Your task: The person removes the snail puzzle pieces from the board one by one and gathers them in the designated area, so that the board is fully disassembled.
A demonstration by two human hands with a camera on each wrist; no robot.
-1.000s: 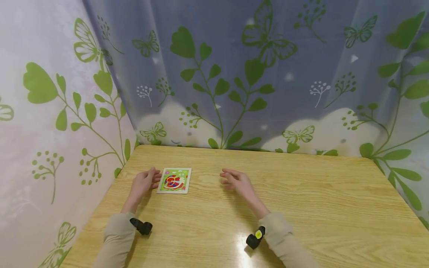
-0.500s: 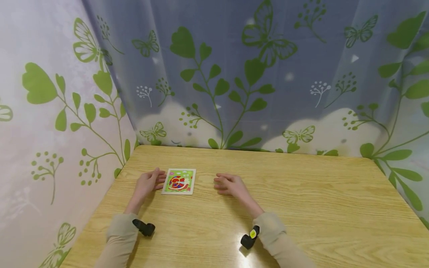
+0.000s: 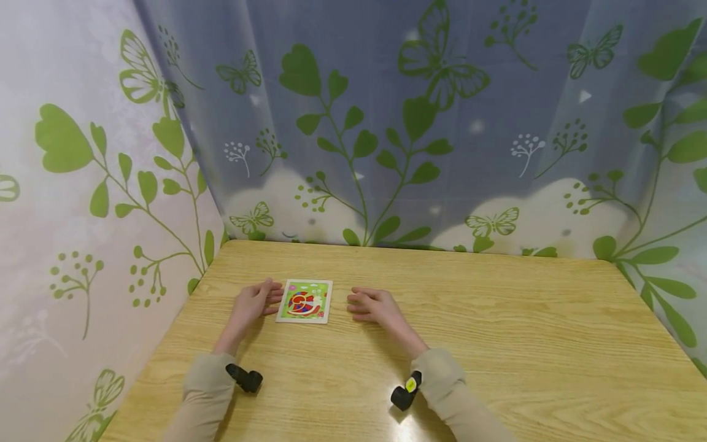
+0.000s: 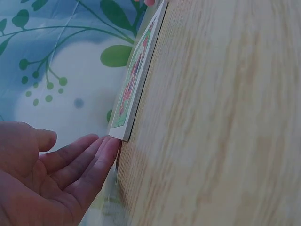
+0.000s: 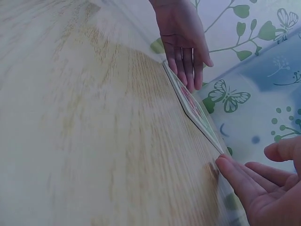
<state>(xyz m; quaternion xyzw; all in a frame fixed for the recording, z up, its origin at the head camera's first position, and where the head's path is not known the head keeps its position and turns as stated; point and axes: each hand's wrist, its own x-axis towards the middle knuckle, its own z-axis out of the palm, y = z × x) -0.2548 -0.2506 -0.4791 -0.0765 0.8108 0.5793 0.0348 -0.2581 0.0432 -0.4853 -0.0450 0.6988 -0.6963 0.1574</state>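
A flat, square snail picture board (image 3: 304, 302) with a pale rim lies on the wooden table, its snail red and blue on green. My left hand (image 3: 251, 304) is at its left side, fingers extended. In the left wrist view the fingertips of that hand (image 4: 61, 174) touch the near edge of the board (image 4: 136, 75). On the other side my right hand (image 3: 378, 307), fingers loosely bent and holding nothing, sits a small gap from the board's right edge. The right wrist view has the board (image 5: 197, 113) between both hands.
The wooden table (image 3: 525, 344) reaches back to a blue and white curtain (image 3: 353, 153) printed with leaves and butterflies. A pale wall covering (image 3: 110, 245) borders the left side. Each wrist carries a small black camera, such as the left one (image 3: 245, 377).
The board has slid to the right along the table, with my left hand following at its left edge. My right hand has come left, narrowing the gap to the board.
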